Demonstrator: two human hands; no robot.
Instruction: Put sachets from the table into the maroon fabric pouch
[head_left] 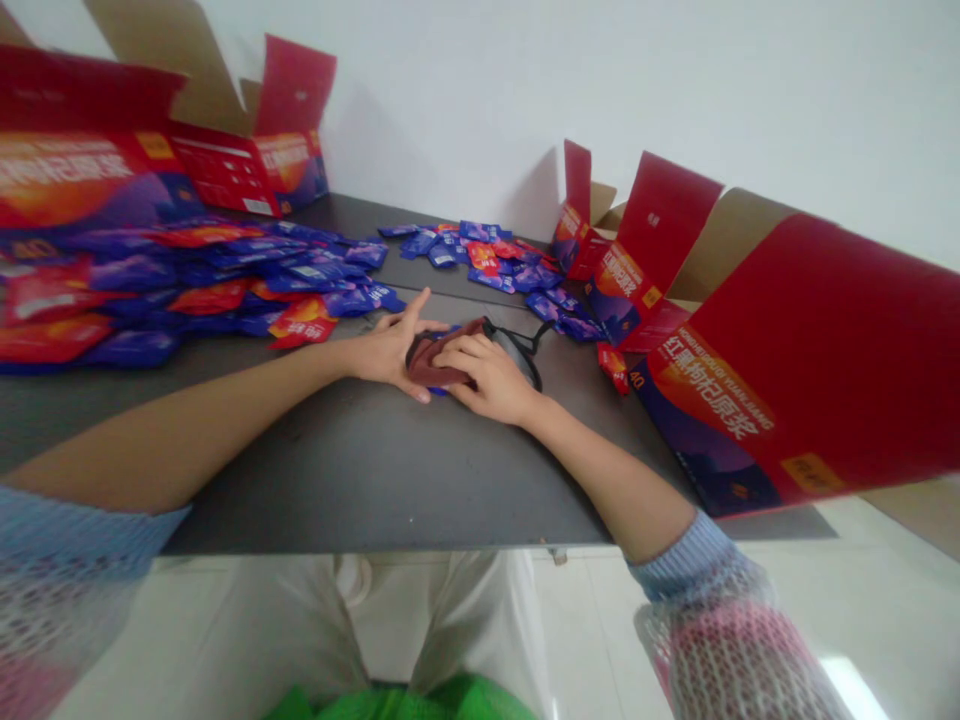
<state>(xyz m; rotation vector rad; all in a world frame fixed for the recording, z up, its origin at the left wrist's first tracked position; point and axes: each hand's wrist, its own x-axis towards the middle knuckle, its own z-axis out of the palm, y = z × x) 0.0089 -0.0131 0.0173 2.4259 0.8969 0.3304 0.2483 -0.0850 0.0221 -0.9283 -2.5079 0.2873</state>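
Note:
My left hand [386, 352] lies on the dark table with fingers spread, its thumb and forefinger on either side of a brown-red cloth [426, 366]. My right hand [496, 382] is closed over this cloth, fingers bent and pressed into it. Under the cloth, blue edges of a sachet [438, 391] peek out; most of it is hidden. Just behind my right hand sits a dark grey object with a black cord [534, 345], partly covered, its kind unclear.
A big heap of blue and red sachets [300, 265] spreads across the left. A smaller pile of sachets [487, 258] lies at the back. Open red cartons [285, 165] stand back left; more open cartons [720, 390] line the right side. The table's front edge [390, 552] is near me.

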